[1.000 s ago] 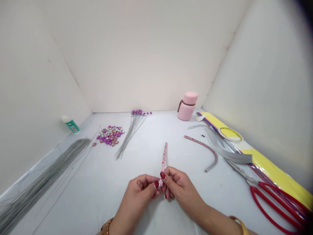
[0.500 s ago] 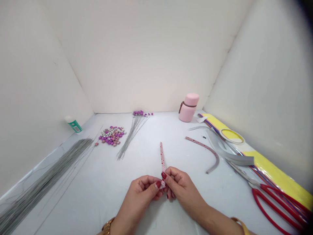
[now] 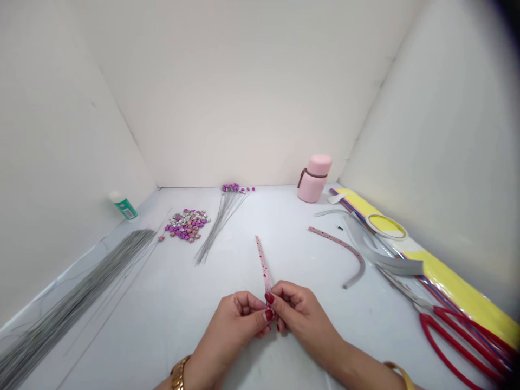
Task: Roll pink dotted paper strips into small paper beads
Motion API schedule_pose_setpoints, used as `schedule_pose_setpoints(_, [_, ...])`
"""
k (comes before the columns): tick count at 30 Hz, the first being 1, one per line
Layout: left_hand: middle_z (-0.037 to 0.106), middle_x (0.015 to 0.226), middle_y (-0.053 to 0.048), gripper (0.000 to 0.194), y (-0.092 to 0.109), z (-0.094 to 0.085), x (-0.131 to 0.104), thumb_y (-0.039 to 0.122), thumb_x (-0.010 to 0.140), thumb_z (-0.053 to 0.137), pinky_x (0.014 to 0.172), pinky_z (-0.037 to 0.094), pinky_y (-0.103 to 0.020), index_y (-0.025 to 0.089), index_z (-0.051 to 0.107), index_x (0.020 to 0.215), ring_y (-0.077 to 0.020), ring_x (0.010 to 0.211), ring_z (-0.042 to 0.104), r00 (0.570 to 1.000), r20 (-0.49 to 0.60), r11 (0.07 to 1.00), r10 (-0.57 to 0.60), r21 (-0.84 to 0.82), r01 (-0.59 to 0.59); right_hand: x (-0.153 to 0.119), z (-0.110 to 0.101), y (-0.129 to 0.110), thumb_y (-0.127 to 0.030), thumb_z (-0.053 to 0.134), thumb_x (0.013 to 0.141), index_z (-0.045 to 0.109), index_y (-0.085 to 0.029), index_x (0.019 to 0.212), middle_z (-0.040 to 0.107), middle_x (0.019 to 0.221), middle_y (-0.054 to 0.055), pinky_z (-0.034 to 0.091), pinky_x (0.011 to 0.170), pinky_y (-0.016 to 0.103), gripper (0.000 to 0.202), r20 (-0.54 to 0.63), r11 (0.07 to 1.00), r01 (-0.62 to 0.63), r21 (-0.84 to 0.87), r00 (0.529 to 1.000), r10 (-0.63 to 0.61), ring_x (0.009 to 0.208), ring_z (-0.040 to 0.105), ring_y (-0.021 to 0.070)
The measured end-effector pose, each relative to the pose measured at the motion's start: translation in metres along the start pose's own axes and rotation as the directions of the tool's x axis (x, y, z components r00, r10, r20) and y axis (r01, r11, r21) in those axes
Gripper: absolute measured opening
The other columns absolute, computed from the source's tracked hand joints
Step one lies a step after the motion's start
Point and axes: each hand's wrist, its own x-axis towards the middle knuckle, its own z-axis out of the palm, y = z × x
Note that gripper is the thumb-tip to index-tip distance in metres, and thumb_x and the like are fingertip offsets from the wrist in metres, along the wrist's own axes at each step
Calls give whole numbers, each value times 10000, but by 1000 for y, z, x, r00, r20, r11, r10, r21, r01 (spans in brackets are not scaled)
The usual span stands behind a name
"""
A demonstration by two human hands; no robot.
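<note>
- What's held?
- Left grip (image 3: pixel 239 322) and right grip (image 3: pixel 298 310) both pinch the red-dotted strip (image 3: pixel 262 265), its far end pointing away over the bench (image 3: pixel 227 276)
- And around it?
- A second strip (image 3: pixel 343 245) curves to the right, scissors (image 3: pixel 423 303) beyond; stars (image 3: pixel 187 226) and wires (image 3: pixel 89 286) lie left

- Left hand (image 3: pixel 238 333) and right hand (image 3: pixel 300 317) pinch a pink patterned strip (image 3: pixel 262 265).
- Small coloured pieces (image 3: pixel 187 225) heaped on the counter (image 3: pixel 162 309), left.
- Red-handled scissors (image 3: pixel 425 304), right.
</note>
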Motion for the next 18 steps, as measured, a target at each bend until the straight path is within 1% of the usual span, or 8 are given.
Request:
schedule_pose_setpoints(2, [597,520,10,130,1,0,-1,187,633,667,502,361,-178,104,567,623,-70,485,485,1000,-5,999,-8,-39,7,0,-1,1,-358,473,835,499,-162,666,473,497,-46,330,428,193,260,-33,1000,6,22,999,-5,425,423,76])
schedule_pose_setpoints(4, [601,530,6,120,2,1,-3,183,646,662,518,368,-173,104,572,644,-70,502,496,999,-39,996,-11,-87,8,0,-2,0,-323,435,858,515,-179,805,499,572,-37,353,437,199,173,-93,999,50,16,995,-49,444,441,82])
schedule_pose_setpoints(6, [608,554,1,124,1,1,-4,195,660,662,542,380,-173,107,575,667,-70,527,507,999,-54,989,-4,-150,-4,0,-4,-1,-257,437,855,524,-203,955,538,704,-4,403,510,227,143,-109,984,160,-80,980,-168,543,497,107])
schedule_pose_setpoints(7, [610,567,-1,130,0,1,-4,203,664,665,552,386,-174,108,576,671,-71,537,511,999,-45,983,6,-183,-14,-1,-5,-2,-218,447,845,539,-212,986,545,763,15,421,563,245,169,-83,963,226,-148,967,-240,614,521,125])
schedule_pose_setpoints(9, [610,573,-3,143,-2,0,-3,217,664,673,553,389,-173,109,580,671,-71,542,516,1000,-22,974,19,-226,-24,-1,-6,-4,-149,458,821,597,-211,940,544,811,38,428,646,271,193,-6,907,337,-254,937,-350,725,536,154])
schedule_pose_setpoints(11, [603,548,0,156,-4,-1,-2,226,657,683,529,381,-168,107,584,661,-68,521,511,999,-10,974,31,-224,-32,-1,-6,-5,-105,458,806,633,-204,871,540,800,46,428,660,275,211,31,877,380,-295,921,-389,753,540,163])
schedule_pose_setpoints(14, [593,522,10,154,-5,-1,0,224,654,689,518,370,-165,108,589,646,-65,506,498,996,-39,984,83,-156,-88,-1,-6,-6,-86,469,793,639,-191,847,542,785,48,427,625,268,207,15,880,366,-303,925,-380,721,543,159])
schedule_pose_setpoints(18, [582,530,23,148,-3,-1,-2,222,655,686,533,374,-171,116,587,625,-73,529,493,983,-91,981,162,-90,-170,-1,-5,-8,-112,490,793,632,-169,796,547,766,47,413,585,263,153,12,894,335,-297,938,-348,670,534,152])
